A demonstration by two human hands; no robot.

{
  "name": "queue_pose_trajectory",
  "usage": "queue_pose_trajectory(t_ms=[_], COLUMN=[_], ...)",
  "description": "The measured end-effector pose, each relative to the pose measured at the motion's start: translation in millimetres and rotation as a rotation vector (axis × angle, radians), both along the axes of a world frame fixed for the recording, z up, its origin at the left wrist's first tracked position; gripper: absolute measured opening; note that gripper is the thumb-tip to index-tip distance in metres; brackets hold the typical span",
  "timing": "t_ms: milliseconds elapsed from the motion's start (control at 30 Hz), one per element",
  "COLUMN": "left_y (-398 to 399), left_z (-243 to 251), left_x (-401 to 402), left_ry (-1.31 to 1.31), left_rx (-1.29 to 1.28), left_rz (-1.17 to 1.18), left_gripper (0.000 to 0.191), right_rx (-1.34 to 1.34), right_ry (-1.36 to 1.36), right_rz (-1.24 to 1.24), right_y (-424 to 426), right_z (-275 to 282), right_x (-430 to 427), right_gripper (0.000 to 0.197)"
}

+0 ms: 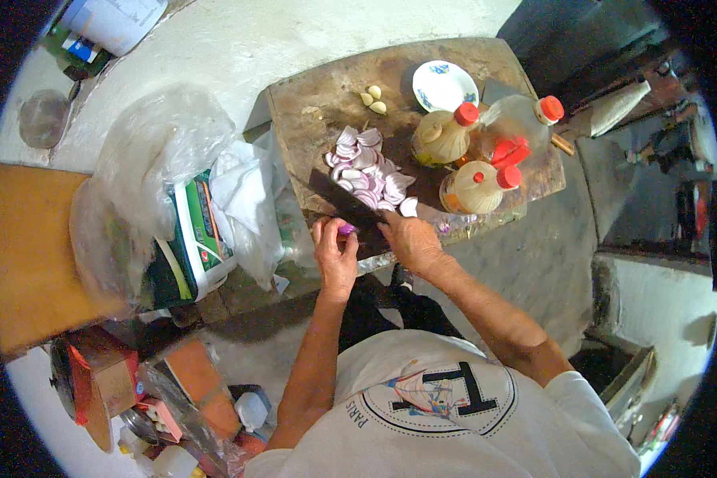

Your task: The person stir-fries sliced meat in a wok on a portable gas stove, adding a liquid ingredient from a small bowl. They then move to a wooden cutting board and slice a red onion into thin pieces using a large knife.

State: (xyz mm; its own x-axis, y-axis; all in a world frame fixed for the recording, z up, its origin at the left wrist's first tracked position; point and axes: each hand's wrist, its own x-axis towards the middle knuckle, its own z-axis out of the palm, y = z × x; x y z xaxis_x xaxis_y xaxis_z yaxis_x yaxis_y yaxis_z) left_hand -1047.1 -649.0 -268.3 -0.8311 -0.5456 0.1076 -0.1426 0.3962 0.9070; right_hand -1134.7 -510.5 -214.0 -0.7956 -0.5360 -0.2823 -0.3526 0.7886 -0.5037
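My left hand [336,254] pinches a small piece of red onion [347,229] at the near edge of a worn wooden board [310,128]. My right hand [413,242] grips a kitchen knife [348,197], its handle hidden in the fist. The dark blade points up and left, between the onion piece and a pile of sliced red onion [367,167]. The slices lie loose on the board, just beyond the blade. Farther back are several peeled garlic cloves [378,107].
A white bowl with a blue pattern [445,86] and red-capped plastic bottles [478,188] occupy the board's right side. A second blade [497,92] lies partly behind them. Left of the board stand a plastic bucket [206,239] and clear plastic bags [155,155]. A wall borders the far side.
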Motion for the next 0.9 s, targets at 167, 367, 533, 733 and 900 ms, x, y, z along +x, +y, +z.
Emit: queue_pose_trajectory(t_ms=[167, 367, 533, 733, 900], left_y=[2.6, 2.0, 3.3, 3.2, 3.7], left_z=[4.2, -5.0, -2.3, -1.0, 1.5], left_x=[0.4, 0.6, -1.1, -2.7, -2.5], left_ry=[0.048, 0.035, 0.047, 0.037, 0.0], left_rx=[-0.062, -0.063, -0.085, -0.062, -0.043], left_rz=[0.008, 0.029, 0.037, 0.066, 0.036], left_gripper=[0.039, 0.043, 0.043, 0.04, 0.04], right_rx=[-0.043, -0.204, 0.008, -0.037, -0.05], right_ry=[0.005, 0.175, 0.121, 0.052, 0.119], right_rz=[0.115, 0.175, 0.198, 0.125, 0.139], right_y=[17.1, 27.0, 26.4, 9.7, -8.9], right_z=[40.1, 58.2, 39.6, 34.8, 1.0], right_x=[-4.3, 8.3, 12.1, 11.9, 10.2], right_gripper=[0.02, 0.021, 0.018, 0.015, 0.017])
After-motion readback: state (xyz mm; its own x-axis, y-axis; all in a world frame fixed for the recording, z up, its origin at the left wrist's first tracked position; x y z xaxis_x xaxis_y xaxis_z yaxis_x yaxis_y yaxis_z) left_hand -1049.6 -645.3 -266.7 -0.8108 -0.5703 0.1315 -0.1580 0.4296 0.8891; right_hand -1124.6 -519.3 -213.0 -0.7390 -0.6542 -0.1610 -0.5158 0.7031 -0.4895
